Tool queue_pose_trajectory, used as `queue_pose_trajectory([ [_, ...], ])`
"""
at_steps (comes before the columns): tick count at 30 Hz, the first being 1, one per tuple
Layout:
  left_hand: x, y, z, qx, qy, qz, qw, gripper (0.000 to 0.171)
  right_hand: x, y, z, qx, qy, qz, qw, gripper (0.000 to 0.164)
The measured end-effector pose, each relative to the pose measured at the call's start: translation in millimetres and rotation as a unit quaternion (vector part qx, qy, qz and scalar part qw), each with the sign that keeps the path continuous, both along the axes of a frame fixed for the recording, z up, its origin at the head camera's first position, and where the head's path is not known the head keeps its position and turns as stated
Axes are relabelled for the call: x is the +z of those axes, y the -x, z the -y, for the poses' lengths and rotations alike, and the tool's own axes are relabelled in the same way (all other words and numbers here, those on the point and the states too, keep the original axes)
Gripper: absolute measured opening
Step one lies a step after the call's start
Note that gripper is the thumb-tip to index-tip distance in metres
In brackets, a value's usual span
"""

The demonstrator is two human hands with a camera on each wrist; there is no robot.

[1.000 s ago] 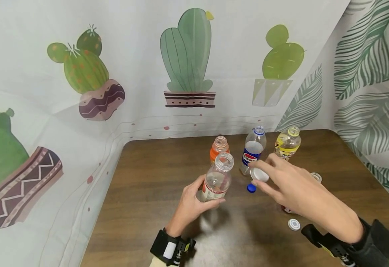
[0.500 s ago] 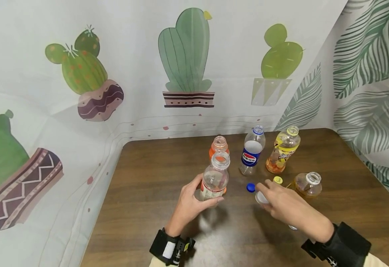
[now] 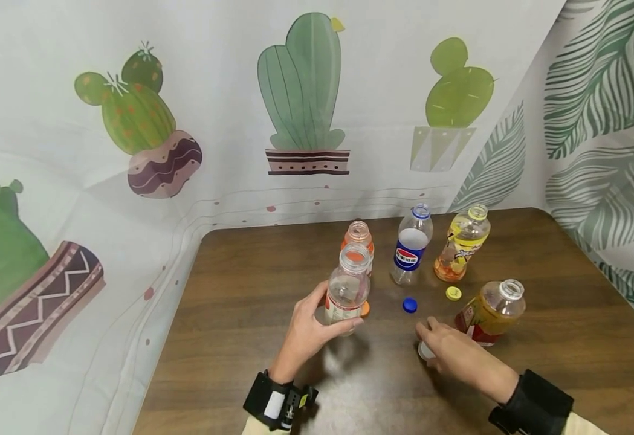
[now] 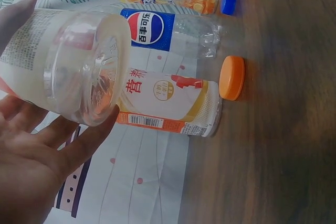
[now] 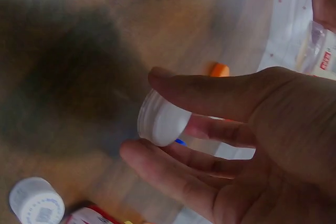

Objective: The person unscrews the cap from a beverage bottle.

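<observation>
My left hand (image 3: pixel 307 335) grips an uncapped clear bottle (image 3: pixel 345 296) with a cream and red label. In the left wrist view its base (image 4: pixel 107 72) shows, raised off the table and slightly tilted. Low over the table, to the right of that bottle, my right hand (image 3: pixel 466 359) pinches a white cap (image 3: pixel 425 351) between thumb and fingers. The right wrist view shows the cap (image 5: pixel 164 120) edge on at the fingertips. Just behind the held bottle stands an open orange-labelled bottle (image 3: pixel 358 232), with an orange cap (image 4: pixel 232 77) near its base.
A Pepsi bottle (image 3: pixel 410 248), a yellow-labelled bottle (image 3: pixel 460 244) and a red-and-yellow-labelled bottle (image 3: pixel 493 311) stand uncapped on the wooden table (image 3: pixel 240 290). A blue cap (image 3: pixel 410 305) and a yellow cap (image 3: pixel 453 293) lie before them. Another white cap (image 5: pixel 37 203) lies near my right hand.
My right hand has come down toward the table and nearer to me, with the white cap in its fingers. The bottle in my left hand has shifted slightly left.
</observation>
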State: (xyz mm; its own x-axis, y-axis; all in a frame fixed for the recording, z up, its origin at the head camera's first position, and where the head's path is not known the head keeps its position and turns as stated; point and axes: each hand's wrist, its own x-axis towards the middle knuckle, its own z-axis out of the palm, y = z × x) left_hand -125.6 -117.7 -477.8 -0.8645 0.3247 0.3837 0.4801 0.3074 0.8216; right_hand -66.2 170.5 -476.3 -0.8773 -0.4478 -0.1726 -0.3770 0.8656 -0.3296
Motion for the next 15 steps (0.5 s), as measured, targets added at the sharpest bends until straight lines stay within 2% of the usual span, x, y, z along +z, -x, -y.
queue_pose_trajectory([
  [10, 4.1, 0.9, -1, 0.014, -0.008, -0.006, 0.9999, 0.062, -16.2, 0.4, -2, 0.009, -0.003, -0.016, 1.0, 0.044],
  [15, 3.7, -0.3, 0, 0.013, -0.011, -0.002, 0.9998, 0.062, -19.9, 0.8, -4, -0.005, -0.003, 0.0, 1.0, 0.046],
])
